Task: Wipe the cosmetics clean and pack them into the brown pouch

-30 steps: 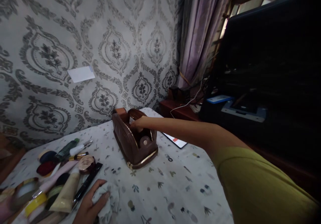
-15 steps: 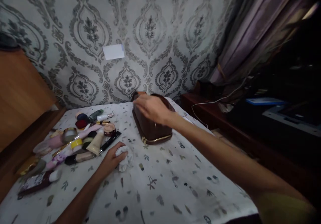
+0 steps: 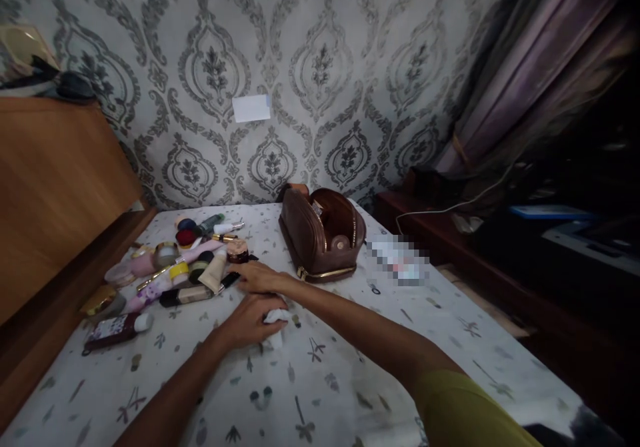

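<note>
My left hand [image 3: 250, 319] is closed around a crumpled white tissue [image 3: 276, 316] on the cloth. Stretched across just beyond it, my right hand [image 3: 260, 277] has its fingers over a slim black tube [image 3: 229, 280] at the near right of a cosmetics pile; whether they touch it is unclear. A beige squeeze tube [image 3: 214, 271] and a round compact [image 3: 237, 251] lie by its fingertips. To the right stands a brown cosmetic bag [image 3: 300, 230], unzipped at the top, its gold zipper showing.
Several jars, tubes and brushes fill the left side, with a dark red bottle [image 3: 117, 330] nearest. A wooden panel [image 3: 65, 173] borders the left. A blurred-out item [image 3: 400, 260] lies right of the bag on the patterned cloth [image 3: 330, 367]. A patterned wall stands behind.
My right hand has left the brown bag and moved left and nearer, over the cosmetics' edge. My left hand keeps the tissue. The camera view has turned slightly left.
</note>
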{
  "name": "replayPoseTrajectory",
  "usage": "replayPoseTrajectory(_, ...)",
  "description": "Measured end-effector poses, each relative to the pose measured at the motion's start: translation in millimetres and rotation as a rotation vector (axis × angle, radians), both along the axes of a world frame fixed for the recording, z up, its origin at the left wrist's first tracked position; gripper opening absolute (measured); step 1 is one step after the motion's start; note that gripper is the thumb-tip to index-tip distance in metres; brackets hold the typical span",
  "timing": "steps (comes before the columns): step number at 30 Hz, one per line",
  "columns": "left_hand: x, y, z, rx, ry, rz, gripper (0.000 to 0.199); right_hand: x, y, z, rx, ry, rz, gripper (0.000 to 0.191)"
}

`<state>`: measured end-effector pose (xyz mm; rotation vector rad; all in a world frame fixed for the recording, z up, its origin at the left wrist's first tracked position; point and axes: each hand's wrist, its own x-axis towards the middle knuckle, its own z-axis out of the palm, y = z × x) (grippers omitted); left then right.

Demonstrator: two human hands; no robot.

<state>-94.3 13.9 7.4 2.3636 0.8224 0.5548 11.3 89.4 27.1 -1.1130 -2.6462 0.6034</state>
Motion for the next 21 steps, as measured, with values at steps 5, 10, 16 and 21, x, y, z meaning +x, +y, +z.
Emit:
replayPoseTrajectory(5, -1, 1, -5.7, 0.031, -0.008, 0.009, 0.02, -3, 0, -4.1, -0.016, 0.003, -0.028, 0.042)
replayPoseTrajectory(10, 0, 1, -7.3, 0.041, -0.061, 0.004, 0.022, -4, -4, -1.0, -0.009, 0.063, -0.144, 0.037)
replayPoseTrajectory(16, 1, 3, -6.1, 0.047, -0.041, 0.01, 0.019, -12, 10, 3.2, 0.051, 0.158, -0.507, 0.045)
replayPoseTrajectory(21, 1, 3, -6.3, 0.044, -0.065, 0.003, 0.021, -22, 33, -2.4, -0.02, 0.23, -0.527, 0.057)
